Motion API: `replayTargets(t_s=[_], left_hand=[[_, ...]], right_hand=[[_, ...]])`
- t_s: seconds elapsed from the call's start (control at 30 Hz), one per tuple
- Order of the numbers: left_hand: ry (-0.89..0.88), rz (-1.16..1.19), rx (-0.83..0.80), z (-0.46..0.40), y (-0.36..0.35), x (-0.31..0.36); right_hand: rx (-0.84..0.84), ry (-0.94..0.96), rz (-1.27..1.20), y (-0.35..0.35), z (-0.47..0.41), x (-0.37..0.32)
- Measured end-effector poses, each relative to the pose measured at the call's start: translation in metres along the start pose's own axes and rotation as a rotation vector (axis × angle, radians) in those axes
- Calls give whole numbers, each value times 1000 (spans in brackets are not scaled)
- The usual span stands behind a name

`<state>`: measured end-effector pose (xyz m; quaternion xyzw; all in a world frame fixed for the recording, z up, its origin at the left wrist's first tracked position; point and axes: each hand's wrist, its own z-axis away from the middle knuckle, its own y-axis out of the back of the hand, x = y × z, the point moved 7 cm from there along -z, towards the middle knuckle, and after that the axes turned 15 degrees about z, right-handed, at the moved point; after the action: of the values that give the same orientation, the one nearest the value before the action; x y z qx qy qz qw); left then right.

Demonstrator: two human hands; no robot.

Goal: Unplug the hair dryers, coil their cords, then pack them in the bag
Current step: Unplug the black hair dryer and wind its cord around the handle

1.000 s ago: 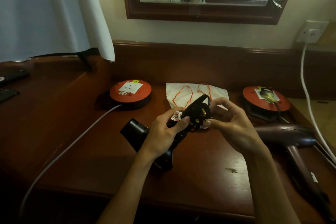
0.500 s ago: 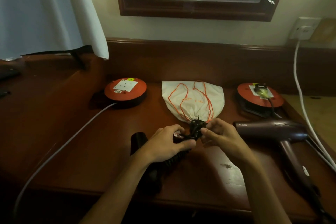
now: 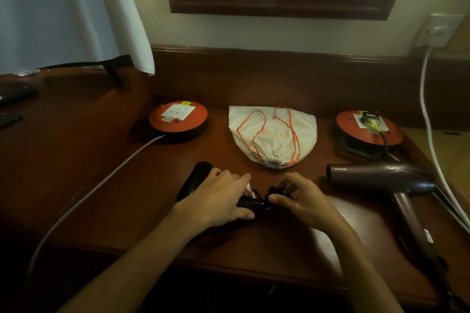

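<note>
My left hand [image 3: 218, 198] grips the black dryer [image 3: 195, 180] and coiled cord [image 3: 250, 203] on the tabletop [image 3: 127, 198]; right hand [image 3: 300, 201] fingers pinch the plug [image 3: 276, 189]. Bag [image 3: 273, 134] just beyond.

White bag [image 3: 273, 134] with orange drawstring [image 3: 292, 132]; maroon dryer [image 3: 381, 178]; black dryer [image 3: 194, 180].

Both forearms are bare to the frame's lower edge; the left hand [image 3: 216, 201] and right hand [image 3: 302, 202] wear no rings, watch or gloves.
</note>
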<state>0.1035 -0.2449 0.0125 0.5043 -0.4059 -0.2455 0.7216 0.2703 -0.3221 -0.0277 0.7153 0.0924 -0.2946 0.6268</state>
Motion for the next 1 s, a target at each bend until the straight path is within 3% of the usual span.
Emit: replayTargets(t_s=[0.13,0.23,0.3,0.4,0.53,0.6,0.7,0.8,0.9,1.0], left_hand=[[269,134,329,52,10,-41],[463,299,449,81,-8,-64],[459,429,477,81,-20,-69],[407,525,528,70,-19,-83],[318,419,507,47,-2,-103],[294,428,510,37,5,-112],[259,495,561,27,13,-123],[261,552,648,24,23,-130],[335,630,727,33,26,-123],[365,726,651,41,4,-95]], right_hand=[[92,126,101,8,3,-24],[22,264,170,-4,2,-55],[-25,369,398,-24,-2,-70],[-8,333,569,-42,-3,-72],[244,247,669,-53,18,-91],[150,184,608,-62,21,-101],[-185,123,412,-68,16,-111],[-285,174,181,-56,8,-126],[-171,196,78,-41,-13,-126],[71,200,259,-27,-50,-110]])
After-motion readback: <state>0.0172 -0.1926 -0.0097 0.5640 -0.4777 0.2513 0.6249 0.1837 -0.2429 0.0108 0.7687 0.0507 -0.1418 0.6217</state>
